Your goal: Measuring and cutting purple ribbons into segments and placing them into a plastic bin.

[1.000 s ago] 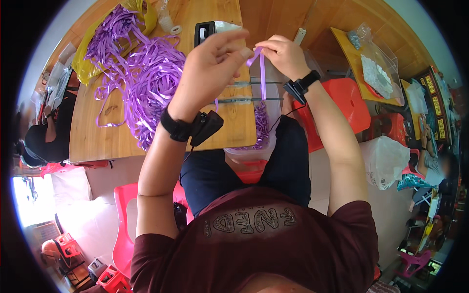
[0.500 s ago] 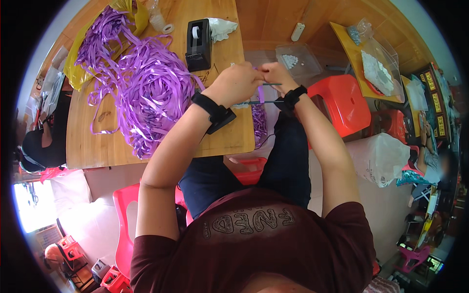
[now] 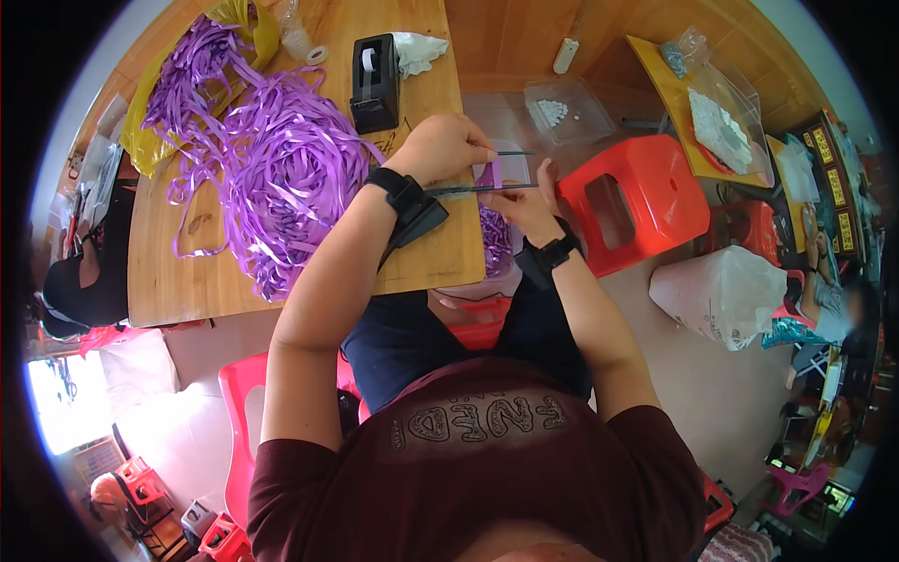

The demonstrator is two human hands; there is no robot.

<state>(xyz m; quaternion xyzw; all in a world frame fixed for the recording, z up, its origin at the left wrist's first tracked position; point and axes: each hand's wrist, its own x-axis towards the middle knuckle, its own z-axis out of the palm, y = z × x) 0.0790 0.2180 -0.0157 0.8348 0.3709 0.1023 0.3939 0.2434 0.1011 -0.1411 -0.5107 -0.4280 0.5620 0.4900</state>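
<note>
A short length of purple ribbon (image 3: 497, 173) spans two thin dark rods at the right edge of the wooden table. My left hand (image 3: 444, 150) is closed, thumb and fingers pinched on the ribbon by the far rod (image 3: 515, 153). Nearer to me, my right hand (image 3: 530, 208) pinches at the ribbon's lower end, just under the near rod (image 3: 515, 185); its outer fingers stick up. To the left lies a big tangled heap of purple ribbon (image 3: 290, 169). More purple ribbon pieces (image 3: 494, 242) lie below the table edge, in front of my lap.
A black tape dispenser (image 3: 375, 84) and crumpled white tissue (image 3: 420, 53) are on the table (image 3: 201, 290). A yellow bag (image 3: 142, 140) holds more ribbon. Right of my hands stands a red stool (image 3: 660, 197); beyond is a clear bin (image 3: 571, 110) with small white pieces. People sit at both sides.
My right hand has moved down toward me, away from my left hand, to the near rod. The ribbon between the rods now shows. My left hand has shifted slightly left.
</note>
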